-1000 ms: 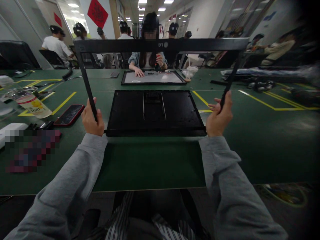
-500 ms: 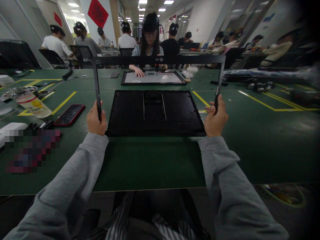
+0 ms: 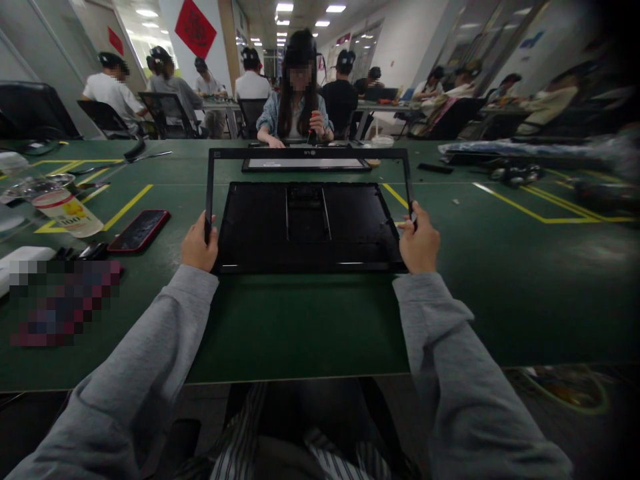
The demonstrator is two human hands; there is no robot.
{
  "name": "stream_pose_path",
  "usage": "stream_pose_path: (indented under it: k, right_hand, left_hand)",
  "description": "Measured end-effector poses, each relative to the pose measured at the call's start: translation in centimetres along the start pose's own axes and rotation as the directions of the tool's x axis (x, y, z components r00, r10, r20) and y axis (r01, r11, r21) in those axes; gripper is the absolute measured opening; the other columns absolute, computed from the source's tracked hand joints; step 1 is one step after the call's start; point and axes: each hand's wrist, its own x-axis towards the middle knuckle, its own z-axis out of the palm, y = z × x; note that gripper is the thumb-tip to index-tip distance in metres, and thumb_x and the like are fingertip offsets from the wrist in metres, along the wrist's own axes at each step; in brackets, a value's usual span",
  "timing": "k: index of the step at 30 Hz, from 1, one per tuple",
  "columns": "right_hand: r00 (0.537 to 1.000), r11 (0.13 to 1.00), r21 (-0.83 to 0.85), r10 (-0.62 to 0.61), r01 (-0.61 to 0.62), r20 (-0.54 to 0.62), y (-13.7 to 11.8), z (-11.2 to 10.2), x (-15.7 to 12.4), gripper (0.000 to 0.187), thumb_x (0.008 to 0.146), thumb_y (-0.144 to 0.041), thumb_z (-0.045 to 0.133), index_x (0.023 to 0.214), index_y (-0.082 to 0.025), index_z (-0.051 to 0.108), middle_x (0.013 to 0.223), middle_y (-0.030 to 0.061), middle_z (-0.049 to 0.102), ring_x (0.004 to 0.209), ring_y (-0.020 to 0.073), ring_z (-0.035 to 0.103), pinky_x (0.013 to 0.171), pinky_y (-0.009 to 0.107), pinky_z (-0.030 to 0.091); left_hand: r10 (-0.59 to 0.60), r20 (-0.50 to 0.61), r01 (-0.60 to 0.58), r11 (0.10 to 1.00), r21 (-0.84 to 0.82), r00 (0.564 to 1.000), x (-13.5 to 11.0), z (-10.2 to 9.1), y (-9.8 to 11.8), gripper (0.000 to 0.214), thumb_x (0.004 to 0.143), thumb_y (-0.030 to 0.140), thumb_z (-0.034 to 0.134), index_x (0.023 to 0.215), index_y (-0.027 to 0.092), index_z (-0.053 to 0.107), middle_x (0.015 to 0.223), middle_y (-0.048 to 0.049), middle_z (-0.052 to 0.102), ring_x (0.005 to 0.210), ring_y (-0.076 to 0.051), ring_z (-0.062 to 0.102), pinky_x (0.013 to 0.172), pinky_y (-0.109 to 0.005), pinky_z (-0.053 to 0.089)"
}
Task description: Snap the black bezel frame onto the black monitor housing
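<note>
A thin black monitor bezel (image 3: 310, 154) with a logo on its far bar is held up and tilted, its far side raised. My left hand (image 3: 199, 243) is closed around its left bar, and my right hand (image 3: 421, 240) grips the right bar. Under the bezel a black monitor back cover (image 3: 255, 220) lies flat on the green table (image 3: 300, 327), with a recessed bracket in its middle. The bezel's near bar lies along the cover's near edge; whether the two touch there I cannot tell.
Across the table a person (image 3: 295, 120) holds a screwdriver (image 3: 313, 123) over a display panel (image 3: 305, 164). On the left are a phone (image 3: 140, 231), a plastic cup (image 3: 67, 210) and a white box (image 3: 25, 263). A wrapped long item (image 3: 500, 152) lies at the far right.
Both hands have brought the bezel lower and nearer, over the back cover, and its near bar now shows along the cover's edge. The person opposite has raised a screwdriver hand.
</note>
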Motion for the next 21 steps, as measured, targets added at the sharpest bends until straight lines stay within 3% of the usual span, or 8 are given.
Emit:
stream_pose_path:
  k: [3, 21]
  right_hand:
    - [0.998, 0.999, -0.021, 0.039, -0.04, -0.048, -0.1, 0.1, -0.1, 0.055, 0.09, -0.024, 0.039, 0.144, -0.017, 0.047, 0.127, 0.0128, 0.065, 0.112, 0.0272, 0.062, 0.097, 0.044, 0.045]
    - [0.998, 0.999, -0.013, 0.051, -0.052, -0.038, 0.9, 1.0, -0.1, 0.053, 0.086, -0.028, 0.047, 0.138, -0.02, 0.054, 0.113, 0.0122, 0.071, 0.101, 0.0302, 0.066, 0.088, 0.048, 0.049]
  left_hand:
    - [-0.007, 0.016, 0.007, 1.0, 0.02, 1.0, 0.0, 0.1, -0.1, 0.054, 0.088, 0.034, 0.041, 0.137, 0.014, 0.047, 0.13, -0.0123, 0.062, 0.124, -0.026, 0.054, 0.107, -0.045, 0.04]
    - [-0.102, 0.113, 0.09, 0.991, 0.103, 0.988, -0.1, 0.1, 0.2, 0.052, 0.086, 0.033, 0.042, 0.134, 0.015, 0.052, 0.126, -0.0122, 0.064, 0.116, -0.026, 0.059, 0.101, -0.043, 0.044]
